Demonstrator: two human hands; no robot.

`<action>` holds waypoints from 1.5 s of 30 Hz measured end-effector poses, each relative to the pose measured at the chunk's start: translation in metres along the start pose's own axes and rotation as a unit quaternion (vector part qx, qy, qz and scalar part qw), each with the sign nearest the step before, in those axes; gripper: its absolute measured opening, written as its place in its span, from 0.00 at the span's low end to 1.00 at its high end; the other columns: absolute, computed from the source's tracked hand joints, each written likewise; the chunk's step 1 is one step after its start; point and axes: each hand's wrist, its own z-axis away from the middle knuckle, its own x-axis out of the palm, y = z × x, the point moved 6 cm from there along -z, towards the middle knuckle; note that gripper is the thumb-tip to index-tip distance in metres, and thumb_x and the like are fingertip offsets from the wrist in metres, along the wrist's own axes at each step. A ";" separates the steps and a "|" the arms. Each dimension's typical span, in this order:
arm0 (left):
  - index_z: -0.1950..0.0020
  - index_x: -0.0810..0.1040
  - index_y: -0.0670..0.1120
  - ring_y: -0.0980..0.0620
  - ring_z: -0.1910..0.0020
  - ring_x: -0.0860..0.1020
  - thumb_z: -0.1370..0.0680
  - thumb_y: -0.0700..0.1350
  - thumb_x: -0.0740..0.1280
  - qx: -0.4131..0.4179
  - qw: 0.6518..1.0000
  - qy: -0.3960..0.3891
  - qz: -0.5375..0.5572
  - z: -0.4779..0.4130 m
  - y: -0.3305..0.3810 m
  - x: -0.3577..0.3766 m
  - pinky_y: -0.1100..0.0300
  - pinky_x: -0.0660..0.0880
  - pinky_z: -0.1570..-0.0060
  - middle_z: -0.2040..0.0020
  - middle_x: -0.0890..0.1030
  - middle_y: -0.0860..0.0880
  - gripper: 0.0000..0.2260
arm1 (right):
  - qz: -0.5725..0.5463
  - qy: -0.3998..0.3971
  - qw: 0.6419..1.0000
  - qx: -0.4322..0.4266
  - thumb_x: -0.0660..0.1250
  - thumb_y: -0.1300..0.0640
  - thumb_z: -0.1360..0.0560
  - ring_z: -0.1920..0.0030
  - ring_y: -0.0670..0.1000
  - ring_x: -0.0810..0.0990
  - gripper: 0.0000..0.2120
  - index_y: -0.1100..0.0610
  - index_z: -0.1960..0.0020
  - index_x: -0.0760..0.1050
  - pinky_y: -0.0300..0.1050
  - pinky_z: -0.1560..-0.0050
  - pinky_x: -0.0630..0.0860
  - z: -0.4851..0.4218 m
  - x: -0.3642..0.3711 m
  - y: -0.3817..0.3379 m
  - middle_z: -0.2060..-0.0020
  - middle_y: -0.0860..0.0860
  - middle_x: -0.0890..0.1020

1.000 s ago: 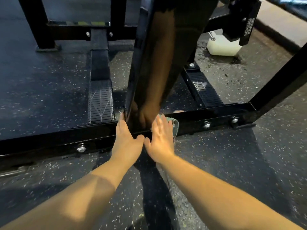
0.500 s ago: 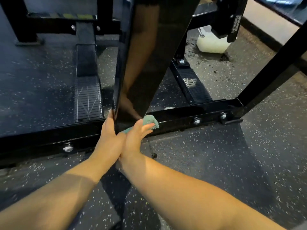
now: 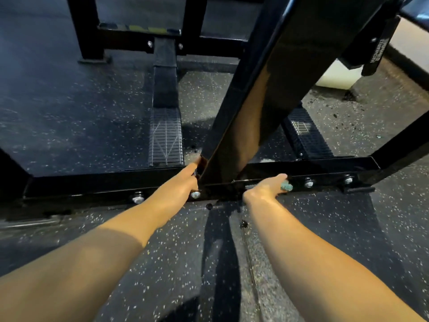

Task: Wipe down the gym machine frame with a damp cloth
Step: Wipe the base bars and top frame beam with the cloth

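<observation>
A glossy black machine frame fills the view: a low horizontal base bar (image 3: 97, 183) runs across the floor, and a wide slanted upright (image 3: 274, 84) rises from its middle. My left hand (image 3: 183, 180) rests against the left side of the upright's foot, fingers straight. To the right of the upright, my right hand (image 3: 267, 188) holds a small teal cloth (image 3: 287, 186) against the base bar's front face. Only a corner of the cloth shows past the fingers.
Bolts (image 3: 308, 183) stud the base bar. Two ribbed black foot plates (image 3: 166, 140) lie behind it on the speckled rubber floor (image 3: 162, 252). A white container (image 3: 336, 76) sits at the back right by a diagonal frame strut (image 3: 401, 145).
My right hand has slid with the cloth from the foot of the upright rightward along the base bar. My left hand stays at the upright's left side.
</observation>
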 end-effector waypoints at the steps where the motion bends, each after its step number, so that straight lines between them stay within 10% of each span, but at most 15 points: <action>1: 0.32 0.66 0.59 0.58 0.38 0.71 0.24 0.39 0.56 -0.002 1.000 0.008 0.001 -0.002 0.000 -0.003 0.65 0.66 0.35 0.37 0.73 0.55 0.23 | 0.001 -0.044 0.997 0.055 0.56 0.32 0.25 0.32 0.57 0.70 0.33 0.44 0.25 0.60 0.58 0.30 0.64 0.009 0.007 0.023 0.29 0.49 0.68; 5: 0.46 0.68 0.57 0.67 0.58 0.71 0.18 0.38 0.52 0.000 0.999 0.034 0.016 -0.001 0.000 -0.013 0.72 0.67 0.60 0.54 0.73 0.60 0.13 | 0.007 -0.117 0.979 0.167 0.59 0.28 0.30 0.44 0.61 0.79 0.31 0.49 0.37 0.73 0.63 0.38 0.71 0.069 0.019 0.072 0.43 0.55 0.80; 12: 0.25 0.60 0.48 0.50 0.29 0.63 0.17 0.41 0.49 0.007 1.000 0.016 0.002 0.014 0.013 -0.029 0.58 0.59 0.33 0.26 0.63 0.48 0.19 | 0.006 -0.144 0.973 0.180 0.57 0.30 0.27 0.35 0.61 0.71 0.36 0.52 0.27 0.63 0.60 0.31 0.64 0.131 0.033 0.022 0.33 0.57 0.70; 16: 0.28 0.62 0.54 0.56 0.38 0.67 0.18 0.38 0.51 0.078 0.997 0.028 -0.004 0.028 0.072 -0.032 0.64 0.63 0.36 0.30 0.67 0.53 0.20 | -0.030 -0.230 0.971 0.059 0.58 0.32 0.25 0.34 0.57 0.71 0.30 0.54 0.35 0.67 0.55 0.30 0.64 0.185 0.057 -0.033 0.38 0.54 0.73; 19: 0.29 0.62 0.55 0.58 0.44 0.68 0.18 0.37 0.50 0.141 0.990 0.021 0.004 0.040 0.124 -0.033 0.68 0.66 0.46 0.32 0.68 0.52 0.21 | 0.056 -0.202 0.972 -0.104 0.51 0.33 0.22 0.24 0.55 0.54 0.34 0.51 0.23 0.56 0.55 0.25 0.50 0.201 0.067 -0.068 0.24 0.52 0.58; 28: 0.34 0.70 0.57 0.61 0.37 0.70 0.17 0.44 0.51 0.292 0.954 -0.021 -0.063 0.099 0.221 -0.010 0.66 0.68 0.42 0.33 0.72 0.56 0.16 | 0.233 -0.155 0.827 -0.488 0.52 0.46 0.19 0.24 0.50 0.33 0.33 0.52 0.25 0.32 0.46 0.27 0.35 0.274 0.076 -0.139 0.25 0.51 0.32; 35: 0.31 0.69 0.55 0.63 0.36 0.68 0.18 0.44 0.54 0.451 0.850 0.136 -0.236 0.155 0.281 -0.015 0.65 0.66 0.36 0.35 0.71 0.60 0.17 | 0.307 -0.172 0.562 -0.748 0.42 0.36 0.20 0.24 0.50 0.33 0.30 0.40 0.25 0.30 0.46 0.27 0.30 0.270 0.068 -0.153 0.25 0.44 0.31; 39: 0.34 0.73 0.55 0.64 0.40 0.68 0.22 0.50 0.54 0.558 0.736 0.182 -0.339 0.198 0.320 -0.017 0.78 0.63 0.44 0.39 0.74 0.61 0.18 | 0.252 -0.167 0.561 -0.771 0.41 0.34 0.21 0.25 0.49 0.31 0.30 0.40 0.24 0.33 0.42 0.29 0.26 0.309 0.090 -0.205 0.25 0.45 0.32; 45: 0.43 0.81 0.48 0.46 0.38 0.73 0.29 0.48 0.59 0.581 0.584 0.365 -0.434 0.236 0.348 -0.060 0.49 0.64 0.38 0.43 0.80 0.49 0.18 | 0.211 -0.158 0.572 -0.776 0.43 0.40 0.20 0.25 0.45 0.33 0.29 0.47 0.23 0.37 0.52 0.27 0.36 0.377 0.102 -0.221 0.25 0.49 0.37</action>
